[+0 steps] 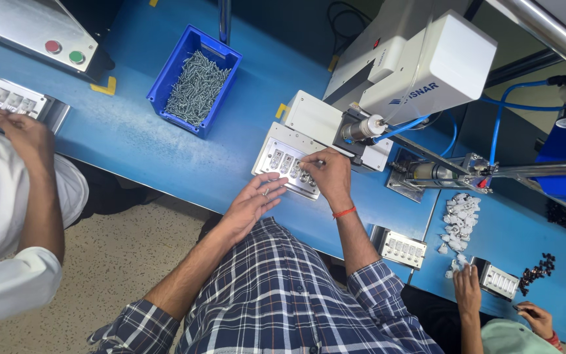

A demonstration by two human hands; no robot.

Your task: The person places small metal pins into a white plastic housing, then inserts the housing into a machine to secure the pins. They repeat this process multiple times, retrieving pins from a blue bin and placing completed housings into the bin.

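Worker's right hand (pixel 327 172) pinches at slotted metal jig (pixel 287 167) on blue worktop (pixel 165 151) w/ left hand (pixel 255 198) released, palm-up beside it; most slots appear filled, approx. near-done.

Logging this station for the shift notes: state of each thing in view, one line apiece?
left hand: open, palm up, small screws lying in it
right hand: fingertips pinched, pressed down on the fixture
metal fixture plate: flat on the bench, slots in a row
blue bin: holds a heap of screws
white machine: stands behind the fixture; running or not cannot be told
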